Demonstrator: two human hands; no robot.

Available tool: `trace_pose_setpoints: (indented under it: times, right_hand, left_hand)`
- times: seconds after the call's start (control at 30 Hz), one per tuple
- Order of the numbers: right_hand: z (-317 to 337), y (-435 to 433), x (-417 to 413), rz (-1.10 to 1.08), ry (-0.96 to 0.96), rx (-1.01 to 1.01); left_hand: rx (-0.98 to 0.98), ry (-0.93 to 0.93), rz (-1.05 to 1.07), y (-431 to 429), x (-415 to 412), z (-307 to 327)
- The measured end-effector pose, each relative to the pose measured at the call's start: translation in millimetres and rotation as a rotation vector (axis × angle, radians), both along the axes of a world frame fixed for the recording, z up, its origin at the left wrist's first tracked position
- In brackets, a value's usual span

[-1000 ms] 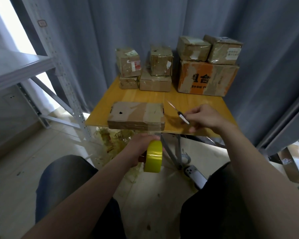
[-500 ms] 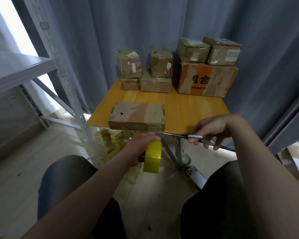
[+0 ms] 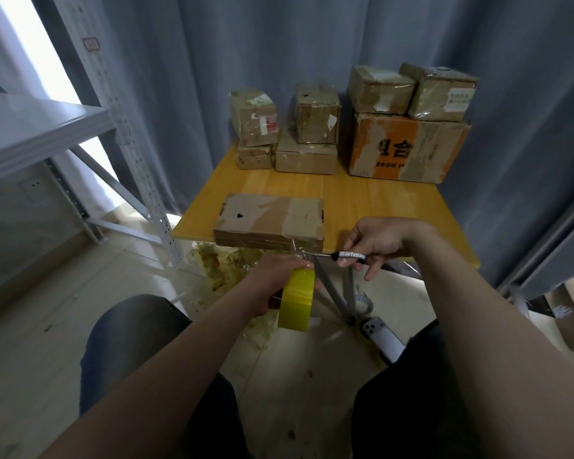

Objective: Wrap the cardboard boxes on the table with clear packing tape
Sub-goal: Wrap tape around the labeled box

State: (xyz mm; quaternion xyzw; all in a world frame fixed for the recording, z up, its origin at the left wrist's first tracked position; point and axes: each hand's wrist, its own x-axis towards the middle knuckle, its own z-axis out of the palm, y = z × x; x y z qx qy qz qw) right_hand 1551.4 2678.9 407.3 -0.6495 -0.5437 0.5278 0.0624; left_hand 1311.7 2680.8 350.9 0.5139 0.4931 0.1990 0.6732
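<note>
A flat cardboard box [image 3: 269, 223] lies at the front edge of the yellow wooden table [image 3: 371, 203]. Below that edge my left hand [image 3: 272, 276] grips a yellow-looking roll of packing tape [image 3: 295, 299]. A stretch of clear tape runs from the roll up to the box's front face. My right hand [image 3: 383, 241] pinches a thin blade tool with a black and white handle [image 3: 348, 256]. Its metal tip points left and touches the tape just above the roll.
Several taped boxes are stacked at the table's back, the largest an orange-printed box [image 3: 408, 149]. A grey metal shelf [image 3: 47, 127] stands on the left. Crumpled tape scraps [image 3: 219, 263] lie on the floor under the table, and a phone [image 3: 383, 337] beside the table leg.
My right hand came down from over the table with the blade tool and brought its tip to the tape between box and roll. My left hand kept the roll still.
</note>
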Motion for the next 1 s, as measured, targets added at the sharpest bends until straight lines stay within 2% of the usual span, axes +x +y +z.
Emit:
trace_pose_setpoints:
  times: [0.23,0.33,0.53,0.7,0.8,0.9,1.0]
  right_hand:
    - [0,-4,-4,0.052,-0.03,-0.13]
    - [2,-9,-14,0.08,-0.059,-0.14]
    - [0,-13,-18,0.088,-0.078,-0.145]
    - [-6,-9,-16,0.13,-0.176,-0.193]
    - [-10,-7,-14,0.154,-0.241,-0.207]
    - [-5,-10,-5,0.154,-0.194,-0.217]
    - [2,-19,11,0.138,-0.013,-0.172]
  left_hand:
    - [0.239,0.18,-0.115,12,-5,-5]
    - [0.377,0.315,-0.201,17,-8,-8]
    - [0.495,0.455,-0.285,30,-6,-12]
    - [0.607,0.621,-0.398,38,-4,-1]
    - [0.638,0.649,-0.45,42,-3,2]
    - [0.656,0.644,-0.466,44,-2,5]
    - [0.624,0.607,-0.473,46,-5,3]
